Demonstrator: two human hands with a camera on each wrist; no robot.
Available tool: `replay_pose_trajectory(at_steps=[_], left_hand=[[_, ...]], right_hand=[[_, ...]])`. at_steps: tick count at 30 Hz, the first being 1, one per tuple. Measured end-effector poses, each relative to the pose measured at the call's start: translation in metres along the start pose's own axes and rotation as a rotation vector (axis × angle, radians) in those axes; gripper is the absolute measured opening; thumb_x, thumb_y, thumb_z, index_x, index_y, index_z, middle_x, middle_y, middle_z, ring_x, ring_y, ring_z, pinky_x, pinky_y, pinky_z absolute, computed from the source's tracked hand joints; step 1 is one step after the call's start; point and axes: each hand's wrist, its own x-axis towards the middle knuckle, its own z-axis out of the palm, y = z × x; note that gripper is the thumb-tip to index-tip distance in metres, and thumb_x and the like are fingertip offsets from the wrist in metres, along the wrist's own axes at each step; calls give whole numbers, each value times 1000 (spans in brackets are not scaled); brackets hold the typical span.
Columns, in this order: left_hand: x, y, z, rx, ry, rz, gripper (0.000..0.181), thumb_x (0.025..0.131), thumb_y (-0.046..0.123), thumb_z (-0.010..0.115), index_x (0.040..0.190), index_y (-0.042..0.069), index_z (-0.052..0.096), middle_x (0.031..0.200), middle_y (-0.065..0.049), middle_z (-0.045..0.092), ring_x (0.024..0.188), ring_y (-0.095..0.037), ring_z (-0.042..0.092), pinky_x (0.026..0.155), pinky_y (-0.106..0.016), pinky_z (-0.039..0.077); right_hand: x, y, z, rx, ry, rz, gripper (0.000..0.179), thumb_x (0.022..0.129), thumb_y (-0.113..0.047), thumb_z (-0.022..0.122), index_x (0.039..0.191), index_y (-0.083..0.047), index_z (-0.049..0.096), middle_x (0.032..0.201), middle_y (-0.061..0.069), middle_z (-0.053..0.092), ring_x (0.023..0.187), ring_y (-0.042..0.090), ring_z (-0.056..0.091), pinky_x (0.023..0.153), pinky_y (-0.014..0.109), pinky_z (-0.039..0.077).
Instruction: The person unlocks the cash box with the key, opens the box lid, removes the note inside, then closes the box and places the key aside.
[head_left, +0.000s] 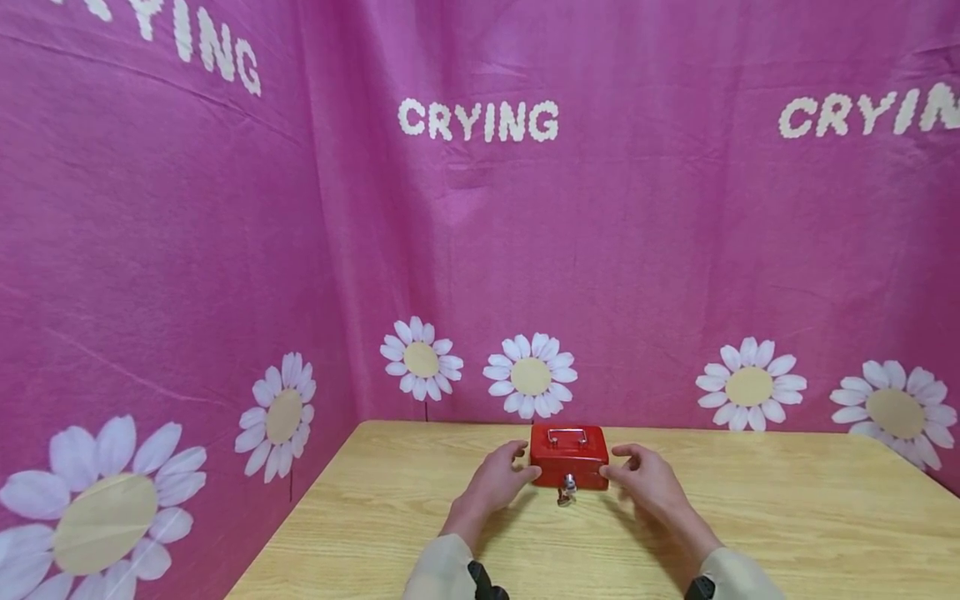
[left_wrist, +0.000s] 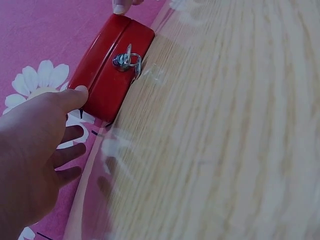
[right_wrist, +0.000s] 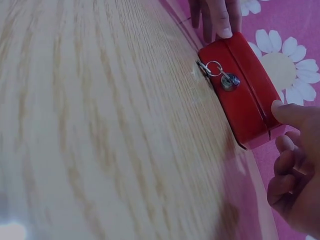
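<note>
A small red metal cash box [head_left: 568, 457] sits upright on the table with its lid down and a folding metal handle [head_left: 567, 437] on top. In its front lock [right_wrist: 229, 81] is a key, and a ring with another key [head_left: 565, 497] hangs from it. On the box's left side, my left hand [head_left: 495, 479] has its thumb at the front corner, near the lid seam; the other fingers are loosely bent, apart from the box. My right hand [head_left: 647, 483] mirrors this on the right, its thumb [right_wrist: 284, 111] at the corner. Neither hand is curled round the box.
The light wood table [head_left: 390, 500] extends to both sides and in front of the box. Behind it and at the left hang pink cloths [head_left: 637, 250] with white daisies and lettering. The table's back edge runs just behind the box.
</note>
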Motion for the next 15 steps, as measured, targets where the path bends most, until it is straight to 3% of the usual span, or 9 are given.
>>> replay_pose_trajectory(at_steps=[6, 15], left_hand=[[1, 1, -1, 30, 16, 18, 56, 94, 35, 67, 142, 11, 53, 140, -9, 58, 124, -31, 58, 103, -54, 48], [3, 8, 3, 14, 70, -44, 47, 93, 31, 68, 134, 9, 61, 133, -8, 64, 123, -29, 58, 103, -52, 49]], right_hand=[[1, -1, 2, -20, -12, -14, 53, 86, -23, 73, 129, 5, 58, 78, 11, 63, 48, 18, 55, 40, 30, 45], [1, -4, 7, -92, 42, -44, 42, 87, -20, 71, 120, 4, 66, 76, 4, 61, 54, 13, 52, 47, 26, 42]])
